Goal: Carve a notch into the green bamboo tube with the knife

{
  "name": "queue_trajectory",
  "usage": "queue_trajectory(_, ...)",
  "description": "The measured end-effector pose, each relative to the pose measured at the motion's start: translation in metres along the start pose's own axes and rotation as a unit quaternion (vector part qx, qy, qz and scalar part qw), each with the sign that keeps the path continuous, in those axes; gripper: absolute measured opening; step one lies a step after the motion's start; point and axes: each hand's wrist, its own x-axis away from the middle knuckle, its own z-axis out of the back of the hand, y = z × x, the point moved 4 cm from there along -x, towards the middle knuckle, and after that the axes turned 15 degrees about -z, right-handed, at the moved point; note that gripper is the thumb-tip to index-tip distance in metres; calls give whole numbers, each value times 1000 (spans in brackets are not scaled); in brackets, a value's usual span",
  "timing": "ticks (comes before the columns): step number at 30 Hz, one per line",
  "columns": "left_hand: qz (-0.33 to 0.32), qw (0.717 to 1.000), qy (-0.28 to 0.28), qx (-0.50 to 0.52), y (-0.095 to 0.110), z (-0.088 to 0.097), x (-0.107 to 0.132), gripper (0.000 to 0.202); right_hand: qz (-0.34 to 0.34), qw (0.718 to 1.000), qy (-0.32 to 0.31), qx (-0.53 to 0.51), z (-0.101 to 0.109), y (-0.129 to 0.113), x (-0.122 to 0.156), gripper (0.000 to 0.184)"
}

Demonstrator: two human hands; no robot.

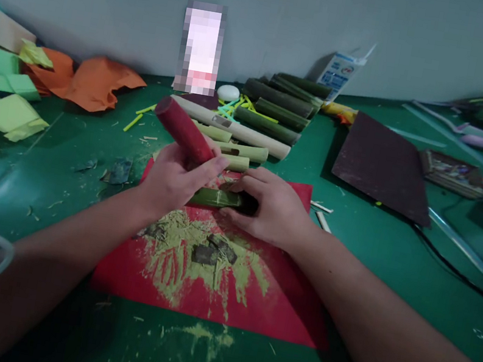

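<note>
1. Green-yellow shavings [191, 259] lie heaped nearest the person on a red sheet [284, 312], with a few dark flakes of skin among them.
2. Just beyond, the right hand [273, 211] is closed over one end of a short bamboo piece [215, 197], pinning it flat on the sheet's far part.
3. The left hand [171, 185] touches the piece's other end and is wrapped round the lower end of a red cylinder [183, 125], which tilts up and away to the left.
4. The bamboo piece looks stiff, light and hard. Being round and smooth-skinned, it would likely roll or slip, so a firm hold at the ends, pressed down, suits it.
5. Farther back lie pale bamboo lengths [249, 135], then a dark green stack [282, 104] near the wall.
6. Orange paper [91, 82] lies far left, and a dark sheet [379, 161] far right.
</note>
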Motion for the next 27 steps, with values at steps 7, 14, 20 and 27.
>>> queue_trajectory(7, -83, 992, 0, -92, 21, 8, -10, 17, -22, 989, 140, -36, 21, -10, 6, 32)
queue_trajectory(14, -143, 919, -130, -343, 37, 5, -9, 31, -32, 975, 179, -127, 33, -39, 14, 36)
queue_trajectory(20, -207, 809, -305, -458, 41, -7, -7, 28, -126, 961, 171, -177, 37, -62, 12, 37)
queue_trajectory(27, -262, 812, -236, -464, 43, 0, -7, 28, -189, 939, 158, -239, 40, -66, 10, 21)
